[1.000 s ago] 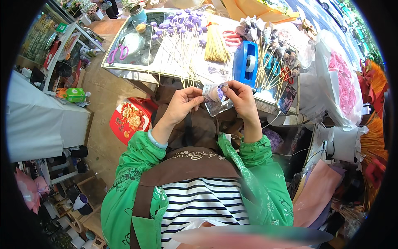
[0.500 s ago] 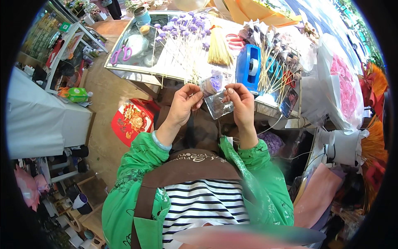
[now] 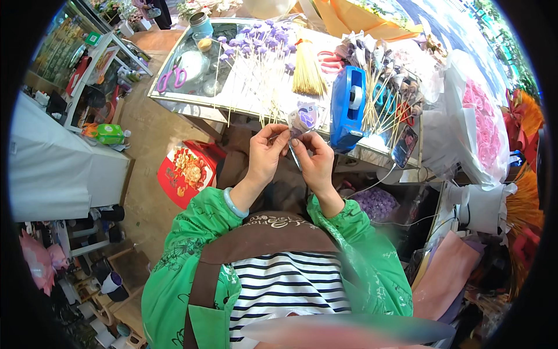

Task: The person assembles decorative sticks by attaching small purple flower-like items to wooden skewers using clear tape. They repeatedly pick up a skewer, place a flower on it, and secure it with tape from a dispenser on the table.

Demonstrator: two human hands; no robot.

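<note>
Above the table's near edge, my two hands meet around a small cone of purple-and-white printed paper point(image 3: 304, 116) that looks like a banknote, in clear film. My left hand point(image 3: 267, 152) pinches its lower end from the left, thumb against forefinger. From the other side my right hand point(image 3: 314, 161) is closed on the same gathered end, with a strip of clear film hanging below its fingers. Thin sticks with purple flower heads point(image 3: 261, 38) lie just beyond. To the right of my hands stands a blue tape dispenser point(image 3: 343, 110).
Pink-handled scissors point(image 3: 172, 78) and a jar point(image 3: 200, 23) are on the table's left part. A stick bundle point(image 3: 308, 75), red scissors point(image 3: 330, 61) and wrapped sticks point(image 3: 378, 75) lie farther right. A phone point(image 3: 404, 146) with a cable rests at the right edge. A red box point(image 3: 187, 171) stands below.
My right hand has moved left and down to meet the left hand. The clear film, spread flat before, is now gathered around the printed paper, which stands more upright.
</note>
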